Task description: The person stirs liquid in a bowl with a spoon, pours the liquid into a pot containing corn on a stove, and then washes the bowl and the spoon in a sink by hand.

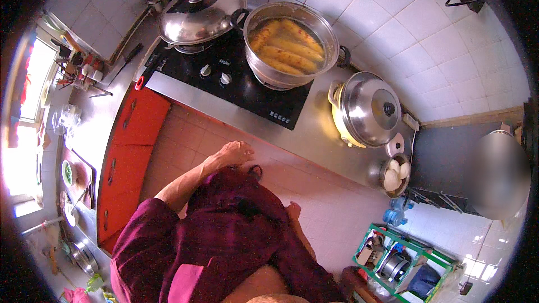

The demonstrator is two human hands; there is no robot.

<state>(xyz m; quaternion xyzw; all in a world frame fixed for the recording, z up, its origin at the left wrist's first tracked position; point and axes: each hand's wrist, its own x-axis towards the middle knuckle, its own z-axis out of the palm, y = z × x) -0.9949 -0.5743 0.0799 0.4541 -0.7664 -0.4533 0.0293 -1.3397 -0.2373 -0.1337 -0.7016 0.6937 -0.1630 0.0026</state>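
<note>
My left hand (236,153) hangs before my body over the tiled floor, fingers loosely bent, touching nothing that shows. Lower and to the right is my right hand (294,210), partly hidden by the sleeve; whether it holds anything cannot be told. Beyond them on the black gas stove (252,97) stands an uncovered metal pot (269,65) with yellow corn cobs (290,54) in liquid. Left of it, a wok (185,42) is covered by a domed steel lid (206,17). A yellow electric pot (339,122) with a steel lid (366,109) stands right of the stove.
A metal bowl of pale round buns (391,176) sits at the counter's right end. Scissors with red handles (140,83) lie at the stove's left corner. Red cabinets (126,155) run along the left. A green shelf rack (396,288) stands at lower right, near blue plastic bottles (395,216).
</note>
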